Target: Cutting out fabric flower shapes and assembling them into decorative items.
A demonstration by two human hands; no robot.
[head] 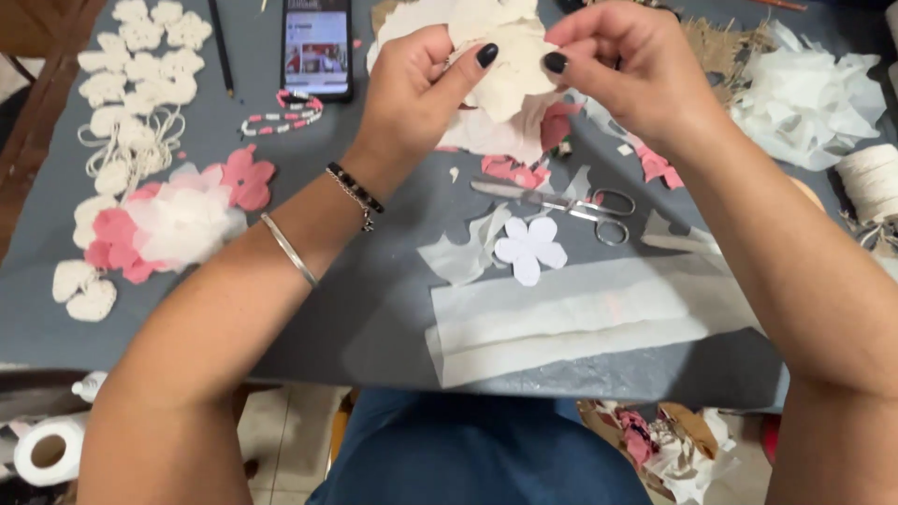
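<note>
Both my hands are raised over the grey table (pixel 374 309) and pinch a layered cream paper flower (pixel 510 70). My left hand (pixel 412 89) grips its left edge with thumb and fingers. My right hand (pixel 627 65) holds its right side between thumb and forefinger. Below the flower lie pink and white paper scraps (pixel 524 140). Metal scissors (pixel 571 201) lie shut on the table under my hands, and a white flower cut-out (pixel 530 248) rests just in front of them.
Folded white tissue strips (pixel 580 318) lie near the front edge. Pink and white paper flowers (pixel 178 220) and cream cut-outs (pixel 131 75) fill the left side. A phone (pixel 317 47), a pencil (pixel 222 47), a bead bracelet (pixel 285 114), crumpled tissue (pixel 809 93) and a twine spool (pixel 870 182) lie around.
</note>
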